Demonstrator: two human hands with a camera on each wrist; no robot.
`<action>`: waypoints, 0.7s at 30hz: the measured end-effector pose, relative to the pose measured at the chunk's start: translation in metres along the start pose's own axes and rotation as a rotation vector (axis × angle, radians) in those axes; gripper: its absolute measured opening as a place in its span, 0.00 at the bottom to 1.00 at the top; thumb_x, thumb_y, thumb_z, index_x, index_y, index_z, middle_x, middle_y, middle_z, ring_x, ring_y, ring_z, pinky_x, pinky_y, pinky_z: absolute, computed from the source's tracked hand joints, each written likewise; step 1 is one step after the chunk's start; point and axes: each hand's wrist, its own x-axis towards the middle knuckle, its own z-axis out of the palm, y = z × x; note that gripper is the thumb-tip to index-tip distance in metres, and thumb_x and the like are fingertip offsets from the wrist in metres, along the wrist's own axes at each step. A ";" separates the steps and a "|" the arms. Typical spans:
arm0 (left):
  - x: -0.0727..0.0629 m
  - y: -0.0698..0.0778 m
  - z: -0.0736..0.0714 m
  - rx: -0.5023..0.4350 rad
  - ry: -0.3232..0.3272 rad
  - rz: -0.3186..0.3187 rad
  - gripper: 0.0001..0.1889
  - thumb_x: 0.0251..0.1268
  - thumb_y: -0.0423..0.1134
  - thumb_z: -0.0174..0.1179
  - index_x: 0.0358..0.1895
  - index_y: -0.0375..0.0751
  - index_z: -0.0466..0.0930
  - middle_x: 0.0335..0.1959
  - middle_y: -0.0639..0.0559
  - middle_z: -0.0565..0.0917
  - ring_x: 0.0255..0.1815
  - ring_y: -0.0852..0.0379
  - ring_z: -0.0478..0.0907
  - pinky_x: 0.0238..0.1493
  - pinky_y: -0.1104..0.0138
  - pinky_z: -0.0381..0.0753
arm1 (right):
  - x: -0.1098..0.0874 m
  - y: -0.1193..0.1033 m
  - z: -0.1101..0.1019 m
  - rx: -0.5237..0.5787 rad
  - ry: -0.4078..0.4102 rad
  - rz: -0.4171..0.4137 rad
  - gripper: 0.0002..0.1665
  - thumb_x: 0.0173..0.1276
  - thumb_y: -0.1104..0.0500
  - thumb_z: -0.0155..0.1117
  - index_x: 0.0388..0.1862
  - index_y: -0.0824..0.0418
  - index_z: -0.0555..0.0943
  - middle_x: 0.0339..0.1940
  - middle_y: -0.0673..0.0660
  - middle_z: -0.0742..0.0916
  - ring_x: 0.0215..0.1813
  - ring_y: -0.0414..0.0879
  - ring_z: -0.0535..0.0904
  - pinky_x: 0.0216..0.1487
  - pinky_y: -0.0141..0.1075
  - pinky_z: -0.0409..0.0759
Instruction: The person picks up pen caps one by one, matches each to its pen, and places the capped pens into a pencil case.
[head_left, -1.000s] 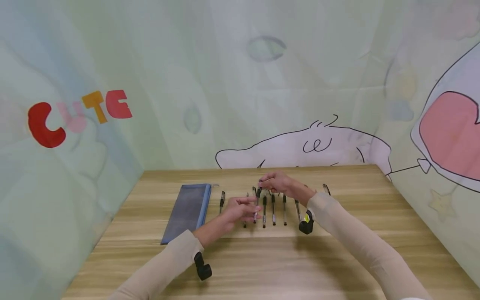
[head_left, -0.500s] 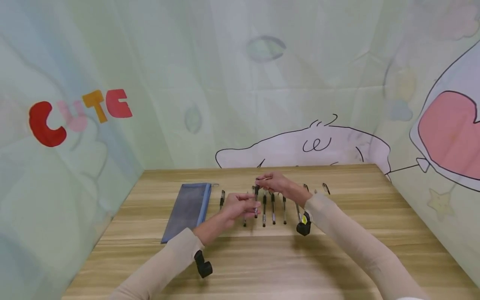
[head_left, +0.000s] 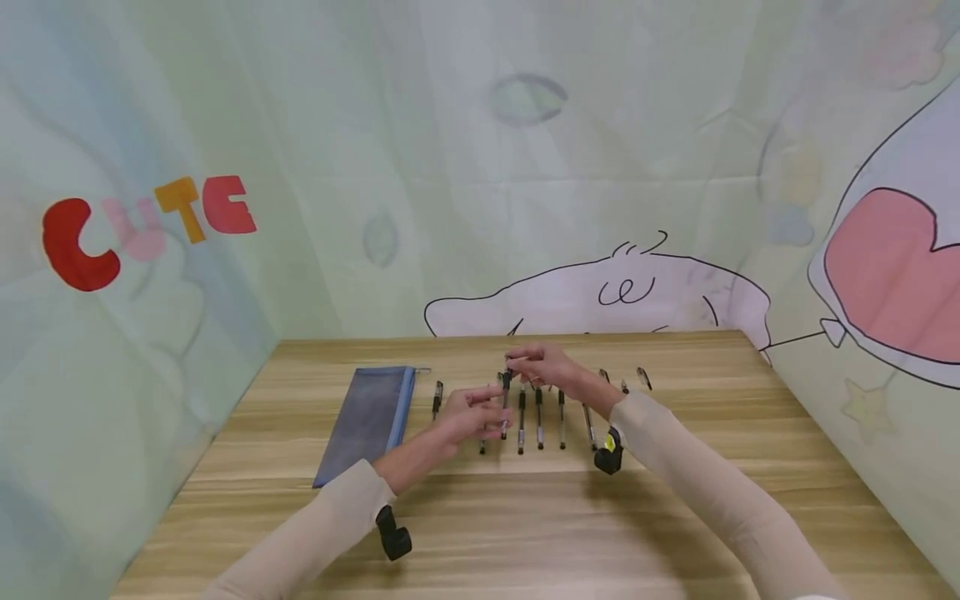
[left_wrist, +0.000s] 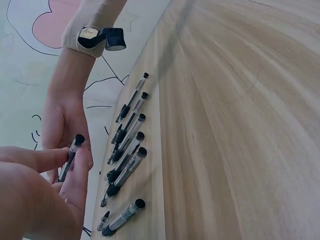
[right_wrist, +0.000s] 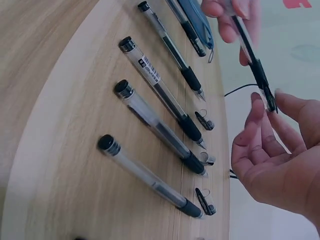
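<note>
My left hand [head_left: 468, 414] pinches the barrel of a clear gel pen [right_wrist: 245, 40] between thumb and fingers. The pen is raised above the table, its black grip and cap end pointing away from me. At that end, the thumb and index finger of my right hand [right_wrist: 280, 155] close on the black cap [right_wrist: 269, 100]. In the left wrist view, the pen's black end plug [left_wrist: 78, 139] shows above the left fingers. Below the hands lies a row of similar pens, among them an uncapped pen [right_wrist: 150, 75] with a loose cap [right_wrist: 204, 120] near its tip.
A blue mesh zip pouch [head_left: 366, 417] lies flat on the wooden table [head_left: 525, 525] at the left. One capped pen [head_left: 437, 398] rests between it and the row. Another loose cap [head_left: 644, 378] lies at the right. A printed cloth backdrop [head_left: 337, 167] stands behind the table.
Both hands stay on the same pen. It has risen slightly and stands a little straighter in the head view, with the left fingers drawn closer round it. The whole view has shifted slightly.
</note>
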 end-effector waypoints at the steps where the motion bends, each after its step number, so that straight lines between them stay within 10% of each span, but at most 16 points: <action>1: 0.000 -0.001 -0.002 0.006 0.009 0.001 0.28 0.67 0.28 0.65 0.70 0.37 0.74 0.55 0.34 0.85 0.44 0.52 0.90 0.52 0.59 0.90 | -0.001 0.001 -0.001 -0.007 -0.013 -0.006 0.26 0.79 0.55 0.58 0.72 0.62 0.74 0.53 0.59 0.89 0.52 0.55 0.83 0.55 0.43 0.84; 21: -0.006 -0.017 -0.051 0.047 0.138 -0.010 0.27 0.66 0.24 0.64 0.69 0.30 0.73 0.55 0.34 0.80 0.40 0.55 0.87 0.43 0.63 0.92 | -0.030 0.025 -0.026 0.009 -0.038 0.005 0.24 0.80 0.60 0.57 0.70 0.69 0.74 0.54 0.64 0.89 0.50 0.51 0.85 0.48 0.35 0.86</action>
